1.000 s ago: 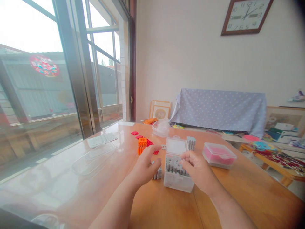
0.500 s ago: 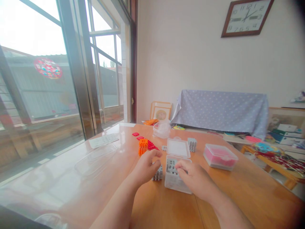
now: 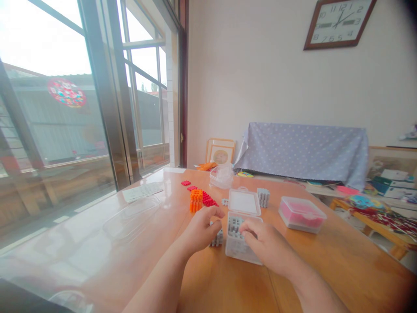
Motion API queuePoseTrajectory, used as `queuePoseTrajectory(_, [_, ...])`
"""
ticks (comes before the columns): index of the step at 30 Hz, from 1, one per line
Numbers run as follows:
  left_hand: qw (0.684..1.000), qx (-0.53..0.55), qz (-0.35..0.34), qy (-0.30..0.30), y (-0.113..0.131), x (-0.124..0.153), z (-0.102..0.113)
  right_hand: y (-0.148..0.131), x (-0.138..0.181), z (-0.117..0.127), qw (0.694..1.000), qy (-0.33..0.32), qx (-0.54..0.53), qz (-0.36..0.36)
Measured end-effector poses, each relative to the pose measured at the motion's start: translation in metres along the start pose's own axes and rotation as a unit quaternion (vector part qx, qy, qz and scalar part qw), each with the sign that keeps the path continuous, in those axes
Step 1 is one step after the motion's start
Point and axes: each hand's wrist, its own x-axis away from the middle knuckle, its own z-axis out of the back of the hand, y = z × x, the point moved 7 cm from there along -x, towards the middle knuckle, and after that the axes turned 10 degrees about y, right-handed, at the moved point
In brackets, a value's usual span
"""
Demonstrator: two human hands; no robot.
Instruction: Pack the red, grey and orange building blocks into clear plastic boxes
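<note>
My left hand (image 3: 204, 229) is above and beside a stack of grey notched plastic pieces (image 3: 216, 239), partly covering it. Its thumb and fingers are apart, and nothing shows between them. My right hand (image 3: 260, 239) reaches over the right side of a clear plastic box (image 3: 243, 253) whose lid (image 3: 243, 202) is folded back. Grey interlocking pieces (image 3: 234, 224) lie inside this box. The right fingers are pinched together at the pieces; whatever they hold is hidden. Just beyond my left hand stands an orange block stack (image 3: 196, 201) beside a red row of pieces (image 3: 209, 198).
Another grey stack (image 3: 263, 197) stands behind the box, with a small grey piece (image 3: 224, 202) left of the lid. A closed box of pink pieces (image 3: 302, 214) sits at right. A clear container (image 3: 221, 177), a transparent lid (image 3: 130, 219) and a paper sheet (image 3: 143, 191) lie farther off.
Both hands keep almost the same pose and place. The whole view has shifted very slightly; no piece has visibly moved on the table.
</note>
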Motion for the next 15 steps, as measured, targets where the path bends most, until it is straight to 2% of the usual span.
queuePoseTrajectory(9, [0.999,0.012,0.023,-0.018,-0.002,0.0,-0.002,0.0,0.0,-0.001,1.0,0.003,-0.019,-0.007])
queuePoseTrajectory(15, [0.997,-0.033,0.057,-0.036,-0.02,-0.005,0.006,-0.001,0.0,0.003,0.999,0.02,-0.033,-0.012])
